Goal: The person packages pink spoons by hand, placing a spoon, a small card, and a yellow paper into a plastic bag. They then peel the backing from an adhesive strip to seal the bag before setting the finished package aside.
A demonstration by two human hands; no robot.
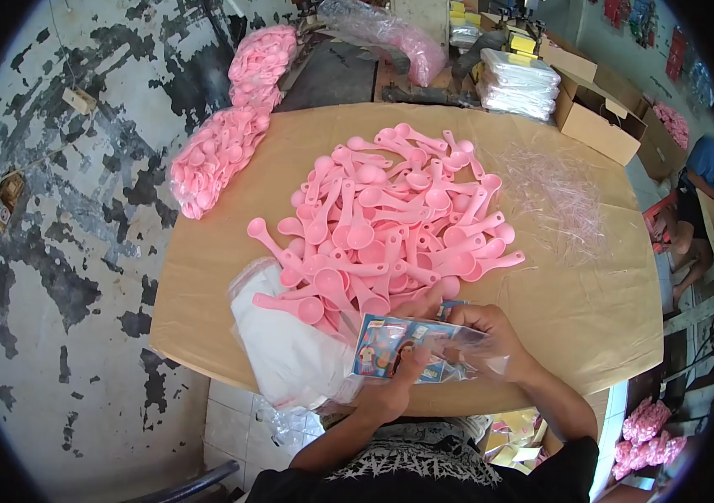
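Gripping a clear bag (457,345) with a picture card (386,348) inside, pinched at the near edge by the left hand (386,390) and held at the far end by the right hand (491,329), just beside the pink spoons (390,218) heaped on the table (591,310), probably for easy reach.

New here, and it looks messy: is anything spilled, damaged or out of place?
Nothing spilled: the pink spoons lie heaped on the table. The white stack overhangs its near edge, beside the clear bag the left hand and right hand hold. Paint on the floor is flaked.
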